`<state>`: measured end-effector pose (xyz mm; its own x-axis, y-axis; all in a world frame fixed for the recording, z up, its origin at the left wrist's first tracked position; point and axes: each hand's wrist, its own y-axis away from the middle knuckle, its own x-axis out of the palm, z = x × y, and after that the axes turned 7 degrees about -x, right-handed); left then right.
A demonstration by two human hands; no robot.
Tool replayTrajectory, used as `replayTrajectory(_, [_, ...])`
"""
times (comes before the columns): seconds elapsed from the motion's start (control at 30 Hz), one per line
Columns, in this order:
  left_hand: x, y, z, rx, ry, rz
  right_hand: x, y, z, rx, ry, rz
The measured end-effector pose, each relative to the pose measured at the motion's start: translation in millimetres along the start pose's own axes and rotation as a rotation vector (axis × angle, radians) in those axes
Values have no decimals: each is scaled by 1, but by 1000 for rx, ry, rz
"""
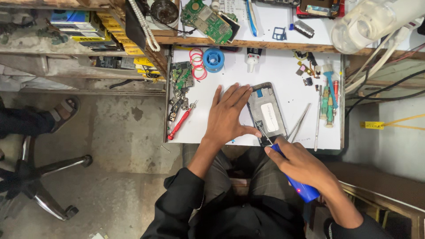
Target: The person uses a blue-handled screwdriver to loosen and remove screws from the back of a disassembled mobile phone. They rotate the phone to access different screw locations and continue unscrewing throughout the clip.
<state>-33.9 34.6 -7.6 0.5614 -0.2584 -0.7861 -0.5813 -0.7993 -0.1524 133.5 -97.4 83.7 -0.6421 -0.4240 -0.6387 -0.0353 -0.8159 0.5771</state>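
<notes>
Person: left hand (pixel 228 116) and right hand (pixel 301 164) bare. Black long sleeves, pushed up the forearms. Dark grey checked trousers over the knees.

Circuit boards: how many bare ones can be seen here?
2. One green circuit board lies on the upper shelf, and one darker circuit board lies at the white table's left edge, beside the red rings. Others may be hidden among the clutter.

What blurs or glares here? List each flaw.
Head view: the clear plastic bottle at top right is close and out of focus; the white table is brightly lit, nearly washed out; the left hand casts a soft shadow; shelf edges bow from wide-angle distortion.
</notes>
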Motion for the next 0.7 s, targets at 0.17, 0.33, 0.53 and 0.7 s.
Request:
replayTrajectory(0.17, [-1, -2, -1, -8, 32, -10, -1, -1, 4, 150, -50, 107])
replayTrajectory(0.33, [-2, -2, 0, -1, 49, -12, -5, -5, 8, 109, -53, 71])
replayTrajectory(0.53, [-1, -1, -2, -4, 49, -8, -11, -3, 18, 126, -122, 84])
replayTrajectory(0.7, [-4, -2, -2, 6, 41, -23, -13, -3, 24, 185, -212, 116])
